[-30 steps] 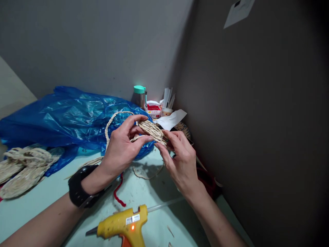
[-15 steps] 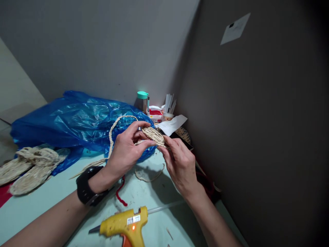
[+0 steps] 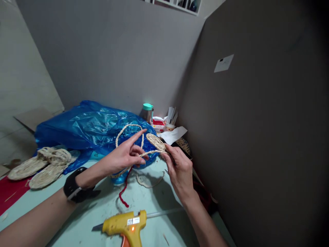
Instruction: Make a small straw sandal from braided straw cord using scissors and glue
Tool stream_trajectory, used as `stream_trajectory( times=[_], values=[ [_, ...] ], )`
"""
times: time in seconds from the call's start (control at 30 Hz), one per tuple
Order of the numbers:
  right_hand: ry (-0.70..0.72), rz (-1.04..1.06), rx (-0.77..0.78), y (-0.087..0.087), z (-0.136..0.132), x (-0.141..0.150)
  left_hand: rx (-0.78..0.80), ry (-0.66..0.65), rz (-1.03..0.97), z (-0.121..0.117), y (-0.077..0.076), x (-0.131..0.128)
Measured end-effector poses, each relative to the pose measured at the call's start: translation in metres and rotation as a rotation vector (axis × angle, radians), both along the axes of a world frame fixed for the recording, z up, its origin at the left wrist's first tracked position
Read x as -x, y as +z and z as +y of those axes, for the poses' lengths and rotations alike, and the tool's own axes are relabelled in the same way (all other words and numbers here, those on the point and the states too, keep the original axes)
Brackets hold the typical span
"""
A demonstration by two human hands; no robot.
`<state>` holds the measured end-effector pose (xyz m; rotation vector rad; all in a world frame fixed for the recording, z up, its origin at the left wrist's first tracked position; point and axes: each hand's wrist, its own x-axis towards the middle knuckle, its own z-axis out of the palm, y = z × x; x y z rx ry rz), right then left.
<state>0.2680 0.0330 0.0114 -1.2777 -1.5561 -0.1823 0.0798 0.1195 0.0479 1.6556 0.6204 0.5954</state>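
My right hand (image 3: 178, 169) pinches the near edge of a small oval coil of braided straw (image 3: 155, 141), held above the pale green table (image 3: 77, 223). A loose braided straw cord (image 3: 126, 131) loops up from the coil over the blue bag. My left hand (image 3: 123, 156), with a black watch on its wrist, pinches that cord just left of the coil between thumb and middle fingers, index finger stretched out.
A yellow glue gun (image 3: 125, 224) with a lit lamp lies near me. A crumpled blue plastic bag (image 3: 89, 127) fills the back. Woven straw soles (image 3: 41, 166) lie at left. A red yarn piece (image 3: 123, 192), a green-capped bottle (image 3: 147, 112) and a cup of sticks (image 3: 170, 120) sit in the corner by the dark wall.
The view has tilted up and back. My left hand slid left off the coil along the cord and straightened its index finger. My right hand keeps its grip on the coil.
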Motion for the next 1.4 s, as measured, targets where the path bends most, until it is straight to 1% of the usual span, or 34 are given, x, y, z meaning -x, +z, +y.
stream_trajectory(
  times=[0.1, 0.17, 0.23, 0.3, 0.33, 0.4, 0.43, 0.5, 0.53, 0.57, 0.63, 0.7, 0.8, 0.87, 0.93, 1.0, 1.07, 1.1, 1.2, 1.27, 1.3, 1.37, 1.4],
  values=[
    [-0.014, 0.019, -0.013, 0.000, 0.002, -0.005, 0.035, -0.011, 0.096, -0.007, -0.008, 0.014],
    [-0.019, 0.037, -0.020, 0.000, 0.002, -0.009, 0.008, 0.001, 0.140, -0.007, -0.004, 0.025],
    [-0.013, 0.057, -0.021, 0.001, 0.002, -0.010, -0.050, 0.053, 0.159, -0.002, 0.008, 0.035],
    [0.006, 0.075, -0.017, 0.002, 0.001, -0.008, -0.140, 0.122, 0.154, 0.005, 0.029, 0.043],
    [0.020, 0.082, -0.013, 0.003, 0.001, -0.006, -0.212, 0.155, 0.159, 0.009, 0.041, 0.045],
    [0.048, 0.094, -0.005, 0.004, -0.001, 0.000, -0.577, 0.260, 0.227, 0.014, 0.062, 0.046],
    [0.060, 0.100, -0.001, 0.004, -0.002, 0.003, -0.720, 0.282, 0.236, 0.016, 0.071, 0.044],
    [0.077, 0.108, 0.006, 0.004, -0.004, 0.008, -0.959, 0.277, 0.224, 0.021, 0.081, 0.038],
    [0.081, 0.110, 0.012, 0.004, -0.004, 0.010, -1.040, 0.268, 0.206, 0.025, 0.081, 0.034],
    [0.084, 0.112, 0.022, 0.003, -0.004, 0.011, -1.098, 0.262, 0.190, 0.029, 0.079, 0.030],
    [0.083, 0.117, 0.054, 0.001, -0.003, 0.012, -1.154, 0.274, 0.173, 0.040, 0.068, 0.023],
    [0.071, 0.128, 0.094, -0.003, 0.000, 0.012, -1.181, 0.291, 0.171, 0.053, 0.051, 0.016],
    [0.033, 0.156, 0.157, -0.011, 0.005, 0.011, -1.230, 0.333, 0.178, 0.069, 0.020, 0.008],
    [0.007, 0.169, 0.199, -0.017, 0.008, 0.011, -1.269, 0.377, 0.167, 0.074, 0.001, 0.003],
    [-0.014, 0.175, 0.232, -0.022, 0.011, 0.011, -1.306, 0.409, 0.136, 0.071, -0.014, 0.001],
    [-0.031, 0.176, 0.250, -0.025, 0.013, 0.010, -1.336, 0.463, 0.076, 0.061, -0.022, 0.002],
    [-0.041, 0.172, 0.255, -0.025, 0.012, 0.010, -1.357, 0.527, 0.000, 0.042, -0.024, 0.008],
    [-0.043, 0.168, 0.254, -0.024, 0.011, 0.011, -1.364, 0.521, -0.031, 0.030, -0.024, 0.012],
    [-0.028, 0.145, 0.234, -0.018, 0.006, 0.016, -1.339, 0.398, -0.080, -0.016, -0.024, 0.026],
    [-0.005, 0.122, 0.213, -0.014, 0.002, 0.021, -1.293, 0.334, -0.071, -0.045, -0.029, 0.033],
    [0.008, 0.109, 0.201, -0.012, 0.000, 0.025, -1.233, 0.303, -0.042, -0.057, -0.034, 0.036],
    [0.038, 0.083, 0.184, -0.012, -0.004, 0.033, -0.872, 0.188, 0.125, -0.075, -0.045, 0.040],
    [0.055, 0.068, 0.178, -0.012, -0.006, 0.038, -0.687, 0.167, 0.182, -0.079, -0.050, 0.041]
  ],
)
